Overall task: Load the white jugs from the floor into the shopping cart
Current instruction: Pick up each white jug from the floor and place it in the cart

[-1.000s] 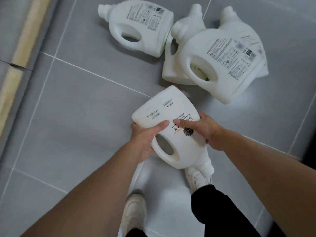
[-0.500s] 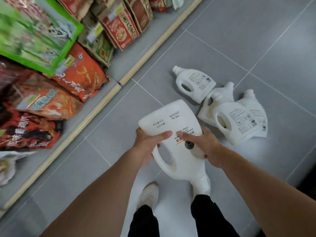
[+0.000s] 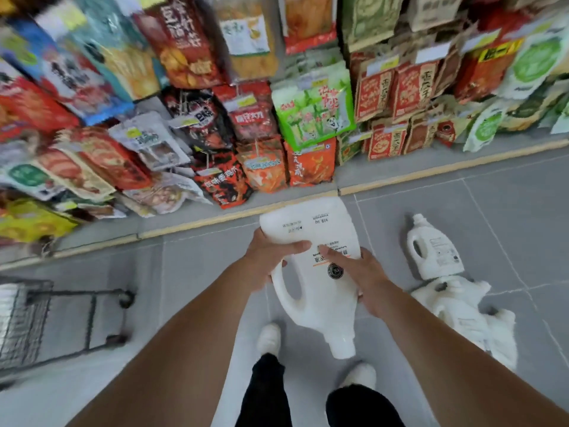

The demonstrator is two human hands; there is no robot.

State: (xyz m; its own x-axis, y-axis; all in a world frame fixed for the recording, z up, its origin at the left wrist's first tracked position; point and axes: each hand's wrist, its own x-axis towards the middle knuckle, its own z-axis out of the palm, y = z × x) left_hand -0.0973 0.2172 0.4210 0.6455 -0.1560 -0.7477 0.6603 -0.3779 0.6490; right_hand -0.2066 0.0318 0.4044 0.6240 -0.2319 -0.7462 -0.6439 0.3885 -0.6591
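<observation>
Now the view has swung up and to the left compared with a second ago: then the frame held little but grey tiles and the pile of jugs, whereas the upper half is now filled with snack bags on shelves (image 3: 277, 112), and a shopping cart (image 3: 27, 318) has come into sight at the lower left edge. The held jug (image 3: 311, 272) sits at centre frame as it did before, base away from the person and cap pointing down toward the shoes. The left hand (image 3: 271, 257) is clamped on its left flank near the handle loop, thumb across the front; the right hand (image 3: 360, 272) is pressed on the right flank, fingers laid over the label. The grip looks unchanged across the three moments.

This reads as a turn from the pile toward the cart, so the carry has begun and the drop has not.

As for the cart, only a corner of dark wire basket and lower frame shows, blurred by motion; something pale seems to lie in the mesh, but I cannot tell whether it is a jug. On the floor (image 3: 200, 272) at right, the remaining jugs (image 3: 443, 291) lie together in a heap, one above the others in the frame and the rest smeared into one white mass.
</observation>
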